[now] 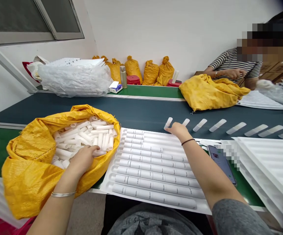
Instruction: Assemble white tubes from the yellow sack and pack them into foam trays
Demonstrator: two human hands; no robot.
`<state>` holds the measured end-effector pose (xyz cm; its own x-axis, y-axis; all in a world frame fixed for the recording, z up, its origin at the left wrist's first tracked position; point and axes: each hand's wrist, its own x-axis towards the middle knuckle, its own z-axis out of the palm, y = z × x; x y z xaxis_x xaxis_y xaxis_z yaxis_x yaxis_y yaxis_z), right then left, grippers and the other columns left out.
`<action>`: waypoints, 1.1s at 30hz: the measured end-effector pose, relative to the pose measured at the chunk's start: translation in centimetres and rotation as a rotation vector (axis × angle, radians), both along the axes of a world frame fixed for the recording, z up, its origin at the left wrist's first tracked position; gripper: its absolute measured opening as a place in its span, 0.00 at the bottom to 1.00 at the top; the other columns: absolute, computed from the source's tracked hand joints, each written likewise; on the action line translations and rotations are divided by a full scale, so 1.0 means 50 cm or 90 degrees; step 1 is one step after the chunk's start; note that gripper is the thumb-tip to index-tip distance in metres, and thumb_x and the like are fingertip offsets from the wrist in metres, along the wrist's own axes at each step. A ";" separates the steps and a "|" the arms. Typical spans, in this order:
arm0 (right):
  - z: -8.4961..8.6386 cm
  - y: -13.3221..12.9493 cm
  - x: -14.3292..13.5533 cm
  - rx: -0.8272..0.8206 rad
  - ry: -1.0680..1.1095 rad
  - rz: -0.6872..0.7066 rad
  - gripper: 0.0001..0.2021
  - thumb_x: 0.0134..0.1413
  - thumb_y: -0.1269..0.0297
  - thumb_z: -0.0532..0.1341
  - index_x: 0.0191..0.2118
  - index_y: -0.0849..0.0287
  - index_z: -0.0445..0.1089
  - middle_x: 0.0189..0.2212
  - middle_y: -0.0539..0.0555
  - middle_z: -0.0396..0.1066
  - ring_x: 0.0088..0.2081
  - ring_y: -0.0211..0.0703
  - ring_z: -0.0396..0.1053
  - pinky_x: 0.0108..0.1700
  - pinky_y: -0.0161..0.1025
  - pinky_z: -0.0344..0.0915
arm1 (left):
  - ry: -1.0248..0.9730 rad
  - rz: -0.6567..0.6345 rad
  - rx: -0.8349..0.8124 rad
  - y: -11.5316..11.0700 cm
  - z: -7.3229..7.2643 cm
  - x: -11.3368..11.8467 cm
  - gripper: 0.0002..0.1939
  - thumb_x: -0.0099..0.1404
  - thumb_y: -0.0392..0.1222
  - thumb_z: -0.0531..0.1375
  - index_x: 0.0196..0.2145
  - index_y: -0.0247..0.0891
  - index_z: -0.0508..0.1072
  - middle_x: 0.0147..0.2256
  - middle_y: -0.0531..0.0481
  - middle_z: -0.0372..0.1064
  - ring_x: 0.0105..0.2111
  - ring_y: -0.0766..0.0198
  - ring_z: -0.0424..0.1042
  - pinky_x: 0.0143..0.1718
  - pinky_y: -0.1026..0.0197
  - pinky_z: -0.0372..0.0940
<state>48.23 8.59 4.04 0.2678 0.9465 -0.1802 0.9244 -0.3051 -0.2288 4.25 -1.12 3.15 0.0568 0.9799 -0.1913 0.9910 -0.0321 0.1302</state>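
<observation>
My left hand is inside an open yellow woven sack full of loose white plastic tubes. Its fingers are bent round one tube at the sack's right side; the grip is partly hidden. Across the belt, my right hand pinches the lower end of a translucent white tube, which leans slightly right. Between my arms lies a white grooved tray, with rows of printed white tubes in its grooves. The far grooves hold fewer pieces.
Several similar tubes stand in a row along the dark conveyor belt. A phone and stacked trays lie at right. Opposite, a person in a striped top sits behind another yellow sack. A plastic-wrapped bundle stands far left.
</observation>
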 end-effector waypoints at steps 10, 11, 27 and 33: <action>-0.031 -0.195 -0.090 0.056 0.083 0.326 0.03 0.47 0.72 0.61 0.30 0.61 0.73 0.39 0.59 0.72 0.40 0.50 0.70 0.44 0.41 0.65 | -0.403 -0.063 0.369 -0.054 0.072 0.129 0.14 0.62 0.47 0.60 0.43 0.40 0.75 0.36 0.48 0.70 0.40 0.59 0.70 0.45 0.59 0.65; -0.028 -0.204 -0.093 0.098 0.101 0.333 0.05 0.48 0.72 0.60 0.33 0.61 0.72 0.41 0.60 0.71 0.41 0.50 0.69 0.45 0.42 0.64 | -0.475 -0.066 0.373 -0.060 0.073 0.147 0.13 0.60 0.47 0.62 0.42 0.40 0.75 0.39 0.47 0.69 0.42 0.59 0.69 0.46 0.59 0.65; 0.063 -0.291 -0.141 0.353 0.521 0.528 0.16 0.61 0.70 0.56 0.53 0.53 0.67 0.44 0.57 0.68 0.47 0.44 0.66 0.49 0.43 0.65 | -1.017 0.097 -0.017 -0.113 0.045 0.248 0.15 0.54 0.43 0.68 0.36 0.38 0.69 0.31 0.53 0.71 0.31 0.69 0.69 0.33 0.68 0.64; 0.050 -0.291 -0.138 0.282 0.498 0.448 0.12 0.60 0.65 0.57 0.49 0.58 0.67 0.39 0.56 0.71 0.37 0.41 0.68 0.39 0.39 0.66 | -0.628 -0.145 0.043 -0.121 0.037 0.230 0.15 0.64 0.45 0.59 0.48 0.40 0.72 0.37 0.49 0.73 0.36 0.63 0.71 0.35 0.64 0.64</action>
<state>41.32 -5.94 6.54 -0.3866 0.8639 0.3229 0.4146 0.4755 -0.7759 15.77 -7.19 5.00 0.3462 0.9331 0.0978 0.4121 -0.2449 0.8776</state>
